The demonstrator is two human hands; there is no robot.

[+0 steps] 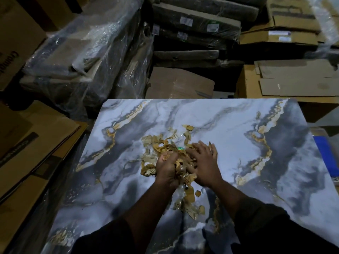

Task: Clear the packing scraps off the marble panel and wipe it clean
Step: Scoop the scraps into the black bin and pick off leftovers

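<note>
In the middle of the marble panel (211, 116), the packing scraps (161, 143) of brown tape and film lie heaped. The left hand (166, 167) clutches a bunch of them in curled fingers; the right hand (204, 158) presses flat-fingered on the heap's right side. White labels on the wrapped bundles (194, 22) behind and lettering on the cardboard box (16, 39) at left are too blurred to read.

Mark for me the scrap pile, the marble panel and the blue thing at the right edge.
scrap pile (166, 143): head view, on the tangled brown strips just beyond the left hand.
marble panel (229, 114): head view, on a bare pale stretch of its far half.
blue thing (325, 153): head view, on its flat blue face beside the panel.
</note>
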